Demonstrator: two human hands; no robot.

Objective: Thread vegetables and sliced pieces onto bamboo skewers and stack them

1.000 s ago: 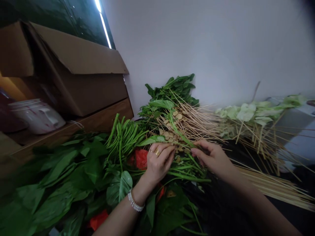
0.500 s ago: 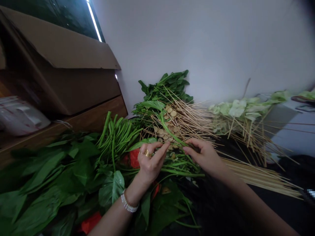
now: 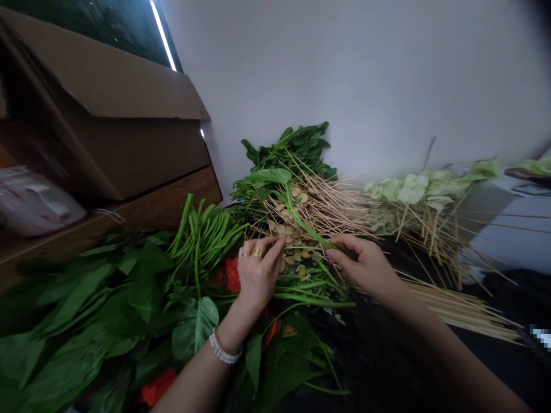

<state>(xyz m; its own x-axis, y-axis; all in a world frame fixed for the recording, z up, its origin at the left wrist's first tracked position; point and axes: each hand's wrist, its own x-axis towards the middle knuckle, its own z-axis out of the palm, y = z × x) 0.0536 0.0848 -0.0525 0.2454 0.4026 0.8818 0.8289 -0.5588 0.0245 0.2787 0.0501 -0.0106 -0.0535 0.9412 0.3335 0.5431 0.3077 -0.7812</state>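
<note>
My right hand pinches the lower end of a green leafy stem, whose broad leaf points up and left. To its left, my left hand, with rings and a white bead bracelet, has its thumb and fingers brought close together over the greens; what they hold, if anything, is hidden. Just beyond the hands lie skewers with round pale slices. Cut green stems lie below and between the hands.
Large leafy greens and a stem bundle spread at left. A cardboard box and white container stand behind. Bare sticks lie right, below skewered pale green leaves. More greens are by the wall.
My right hand has shifted slightly right with the stem. My left hand has moved a little up and left, widening the gap between the hands.
</note>
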